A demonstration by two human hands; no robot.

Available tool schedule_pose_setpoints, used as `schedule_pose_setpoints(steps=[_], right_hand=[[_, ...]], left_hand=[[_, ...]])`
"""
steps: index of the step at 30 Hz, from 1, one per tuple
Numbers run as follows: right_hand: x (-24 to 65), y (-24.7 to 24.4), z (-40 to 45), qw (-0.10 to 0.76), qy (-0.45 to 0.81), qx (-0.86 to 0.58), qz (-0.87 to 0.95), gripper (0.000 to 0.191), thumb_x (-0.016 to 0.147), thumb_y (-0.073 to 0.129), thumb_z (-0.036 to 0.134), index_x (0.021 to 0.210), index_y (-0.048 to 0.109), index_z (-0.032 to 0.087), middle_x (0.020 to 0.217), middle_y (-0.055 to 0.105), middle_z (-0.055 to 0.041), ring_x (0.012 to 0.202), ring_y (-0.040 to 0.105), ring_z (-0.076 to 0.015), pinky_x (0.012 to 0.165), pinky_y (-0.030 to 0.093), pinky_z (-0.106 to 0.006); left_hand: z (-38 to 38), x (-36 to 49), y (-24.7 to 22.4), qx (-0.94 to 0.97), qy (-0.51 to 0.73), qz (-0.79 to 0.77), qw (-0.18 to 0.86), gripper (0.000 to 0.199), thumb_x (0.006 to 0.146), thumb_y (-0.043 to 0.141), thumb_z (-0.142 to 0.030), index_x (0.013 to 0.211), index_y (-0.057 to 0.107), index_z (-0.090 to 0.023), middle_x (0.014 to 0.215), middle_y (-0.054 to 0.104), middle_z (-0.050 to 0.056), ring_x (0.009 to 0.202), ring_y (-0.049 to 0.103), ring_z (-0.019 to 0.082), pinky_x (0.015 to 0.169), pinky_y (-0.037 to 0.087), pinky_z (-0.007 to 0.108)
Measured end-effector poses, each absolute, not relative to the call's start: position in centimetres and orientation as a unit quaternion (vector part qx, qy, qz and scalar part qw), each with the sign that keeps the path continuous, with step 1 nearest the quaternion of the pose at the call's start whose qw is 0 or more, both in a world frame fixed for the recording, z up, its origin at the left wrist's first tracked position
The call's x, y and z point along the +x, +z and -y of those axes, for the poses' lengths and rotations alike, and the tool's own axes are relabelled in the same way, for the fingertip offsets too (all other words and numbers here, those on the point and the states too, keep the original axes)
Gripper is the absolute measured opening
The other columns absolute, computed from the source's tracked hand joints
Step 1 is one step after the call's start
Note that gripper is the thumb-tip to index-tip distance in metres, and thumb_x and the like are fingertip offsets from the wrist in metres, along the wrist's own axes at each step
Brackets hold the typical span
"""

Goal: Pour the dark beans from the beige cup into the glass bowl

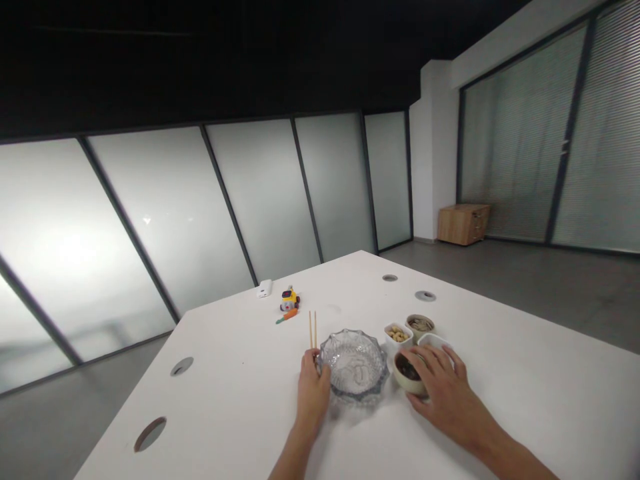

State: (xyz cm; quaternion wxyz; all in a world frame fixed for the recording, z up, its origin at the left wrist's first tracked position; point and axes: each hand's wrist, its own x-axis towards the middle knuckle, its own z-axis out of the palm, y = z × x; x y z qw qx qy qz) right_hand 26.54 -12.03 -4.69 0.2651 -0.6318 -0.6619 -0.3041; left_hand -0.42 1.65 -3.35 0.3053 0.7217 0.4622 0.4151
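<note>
Two hands, lower centre of frame. Right hand point(447, 393) clasps round bowl point(409, 385) between thumb and fingers; dark contents point(407, 369) inside, lift not evident. Left hand point(313, 393) curled at glass bowl point(355, 363), hold on chopsticks point(311, 330) unclear. Nuts point(398, 333) in white dish point(399, 347).

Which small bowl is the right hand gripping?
The right hand grips the dark-filled round bowl, nearest the person; the other round bowl, farther off, holds pale pieces.

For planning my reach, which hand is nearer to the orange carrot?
Left. The left hand is in front and slightly right of the carrot; the right hand much farther right, on the dark-filled bowl.
</note>
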Motion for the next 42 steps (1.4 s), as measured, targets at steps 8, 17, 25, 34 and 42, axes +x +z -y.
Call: schedule_pose_setpoints(steps=[8,17,25,34,42], right_hand=[[26.1,-4.8,12.1,0.285,-0.323,-0.588,0.685,0.066,0.076,0.066,0.021,0.14,0.051,0.019,0.131,0.065,-0.0129,0.125,0.056,-0.0343,0.114,0.033,-0.052],[25.4,-3.1,12.2,0.349,-0.313,-0.572,0.673,0.068,0.084,0.058,0.019,0.15,0.04,0.021,0.134,0.064,-0.0147,0.124,0.058,-0.0334,0.106,0.042,-0.05],[23.4,1.5,8.4,0.317,-0.246,-0.515,0.757,0.078,0.075,0.054,0.005,0.151,0.042,0.018,0.139,0.061,-0.0133,0.131,0.055,-0.029,0.111,0.048,-0.048],[21.7,2.2,5.2,0.308,-0.26,-0.492,0.772,0.086,0.064,0.049,0.0,0.148,0.049,0.019,0.136,0.068,-0.0086,0.126,0.059,-0.0257,0.105,0.053,-0.045],[21.4,3.5,5.6,0.303,-0.31,-0.411,0.802,0.072,0.083,0.044,-0.005,0.148,0.052,0.022,0.133,0.072,-0.0033,0.122,0.062,-0.0206,0.106,0.052,-0.039]], left_hand=[[-1.6,-0.4,-3.3,0.722,0.411,-0.465,0.306,0.031,0.087,0.045,-0.029,0.116,0.051,-0.018,0.115,0.063,0.013,0.106,0.062,0.027,0.095,0.044,0.035],[-1.5,-0.3,-3.2,0.715,0.417,-0.465,0.313,0.029,0.089,0.046,-0.027,0.116,0.052,-0.018,0.115,0.064,0.012,0.107,0.062,0.027,0.095,0.044,0.034],[-1.4,-0.1,-3.1,0.717,0.412,-0.468,0.312,0.031,0.087,0.045,-0.023,0.116,0.053,-0.015,0.115,0.064,0.015,0.107,0.061,0.028,0.096,0.044,0.035],[-1.6,-0.1,-3.6,0.708,0.419,-0.461,0.332,0.031,0.085,0.046,-0.021,0.115,0.053,-0.017,0.116,0.065,0.015,0.109,0.06,0.028,0.098,0.044,0.035],[-1.4,-0.1,-3.5,0.703,0.425,-0.464,0.331,0.03,0.084,0.047,-0.026,0.112,0.054,-0.019,0.114,0.065,0.014,0.109,0.061,0.029,0.098,0.044,0.036]])
